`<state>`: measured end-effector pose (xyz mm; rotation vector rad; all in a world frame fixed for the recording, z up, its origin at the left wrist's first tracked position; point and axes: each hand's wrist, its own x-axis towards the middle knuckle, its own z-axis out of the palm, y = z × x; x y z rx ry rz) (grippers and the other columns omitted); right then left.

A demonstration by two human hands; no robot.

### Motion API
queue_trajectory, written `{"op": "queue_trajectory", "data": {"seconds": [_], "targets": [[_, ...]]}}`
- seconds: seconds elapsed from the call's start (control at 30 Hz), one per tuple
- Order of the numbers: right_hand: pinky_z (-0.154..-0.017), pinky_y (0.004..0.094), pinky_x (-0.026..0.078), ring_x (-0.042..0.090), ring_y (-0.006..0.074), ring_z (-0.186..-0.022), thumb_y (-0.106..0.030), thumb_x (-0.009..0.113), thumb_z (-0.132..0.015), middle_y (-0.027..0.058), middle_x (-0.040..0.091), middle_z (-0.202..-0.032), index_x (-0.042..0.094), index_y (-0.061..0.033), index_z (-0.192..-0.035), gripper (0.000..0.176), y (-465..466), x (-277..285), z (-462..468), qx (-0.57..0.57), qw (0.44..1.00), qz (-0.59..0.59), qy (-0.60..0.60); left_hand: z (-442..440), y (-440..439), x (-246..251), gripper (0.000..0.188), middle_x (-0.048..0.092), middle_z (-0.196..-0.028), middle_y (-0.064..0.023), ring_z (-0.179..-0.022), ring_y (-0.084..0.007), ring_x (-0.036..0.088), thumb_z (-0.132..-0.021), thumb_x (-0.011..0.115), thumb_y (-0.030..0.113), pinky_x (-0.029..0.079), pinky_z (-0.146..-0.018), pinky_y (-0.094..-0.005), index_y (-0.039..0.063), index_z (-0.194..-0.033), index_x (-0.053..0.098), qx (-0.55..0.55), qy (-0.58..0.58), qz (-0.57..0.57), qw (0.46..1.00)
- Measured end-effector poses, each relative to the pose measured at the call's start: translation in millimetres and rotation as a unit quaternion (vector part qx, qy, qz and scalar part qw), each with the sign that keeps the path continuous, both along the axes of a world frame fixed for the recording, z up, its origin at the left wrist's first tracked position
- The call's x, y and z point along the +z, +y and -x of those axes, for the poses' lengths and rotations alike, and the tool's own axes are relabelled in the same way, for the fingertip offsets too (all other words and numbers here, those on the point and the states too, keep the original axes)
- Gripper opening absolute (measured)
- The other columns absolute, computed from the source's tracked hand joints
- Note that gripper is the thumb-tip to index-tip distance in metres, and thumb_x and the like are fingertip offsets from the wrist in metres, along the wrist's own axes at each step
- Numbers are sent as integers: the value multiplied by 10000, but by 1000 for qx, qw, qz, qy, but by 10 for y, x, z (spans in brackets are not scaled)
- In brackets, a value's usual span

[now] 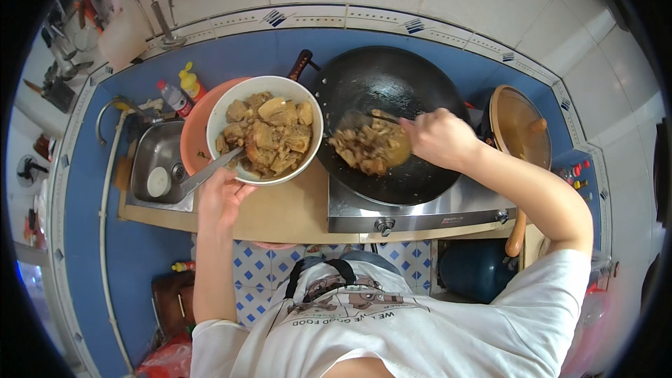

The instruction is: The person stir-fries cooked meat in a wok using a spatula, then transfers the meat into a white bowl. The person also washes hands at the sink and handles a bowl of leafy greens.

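My left hand (226, 189) grips the near rim of a white bowl (212, 134), holding it up left of the wok. Chunky stewed food (281, 131) in brown sauce fills the bowl. A metal spoon or spatula (210, 170) leans in it, its handle sticking out past my thumb. Over the black wok (388, 79), my right hand (441, 136) is closed on a thin dark-handled cooking utensil (386, 117). The utensil's head is hidden or blurred among the food pieces (362, 152) and yellowish liquid in the wok.
The wok sits on a steel gas stove (357, 215). A glass-lidded pan (520, 121) stands to its right, its wooden handle (516, 236) jutting past the counter edge. Behind the bowl are an orange basin (194, 142) and bottles (176, 100). A steel sink (157, 152) lies left.
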<state>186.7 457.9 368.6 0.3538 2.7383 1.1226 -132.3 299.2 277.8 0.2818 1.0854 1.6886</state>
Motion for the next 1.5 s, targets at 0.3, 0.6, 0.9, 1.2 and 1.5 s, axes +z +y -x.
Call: {"op": "queue_trajectory", "data": {"seconds": [0.3,0.6,0.9,1.2,1.5], "targets": [[-519,253,404,552,138,-575,-129,560,-702,-2,504,-617,567,-101,-1069,367,-727,778,-102,-192,980,14,-52,-77,-2,30,305,535,-893,-156,-807,-294,575,-725,503,42,512,-712,-426,0,-1014,414,0,-4,30,1000],[-432,249,404,597,141,-557,-129,604,-610,5,605,-572,644,-144,-581,52,-589,361,206,-183,976,116,-23,-108,71,-14,195,548,-912,-163,-839,-280,574,-750,465,59,514,-722,-408,-43,-916,456,-24,3,36,999],[-498,312,481,597,207,-546,-210,631,-680,108,610,-650,618,8,-748,229,744,910,-119,-559,779,281,-29,-127,2,-9,318,494,-1019,-150,-899,-313,538,-692,496,19,505,-726,-439,-20,-1003,438,4,-36,40,999],[-434,301,447,538,191,-482,-251,647,-687,105,546,-568,604,5,-733,264,1165,55,-439,-575,695,431,34,-168,-36,54,71,565,-917,-154,-838,-279,577,-724,456,44,528,-705,-399,-11,-764,478,33,19,51,998],[-337,244,272,363,77,-373,-222,606,-793,17,453,-479,660,-49,-868,196,703,-748,-411,-486,570,547,374,-112,-17,18,279,528,-977,-171,-830,-292,578,-699,473,26,537,-682,-390,-12,-972,432,4,5,23,1000]]}}
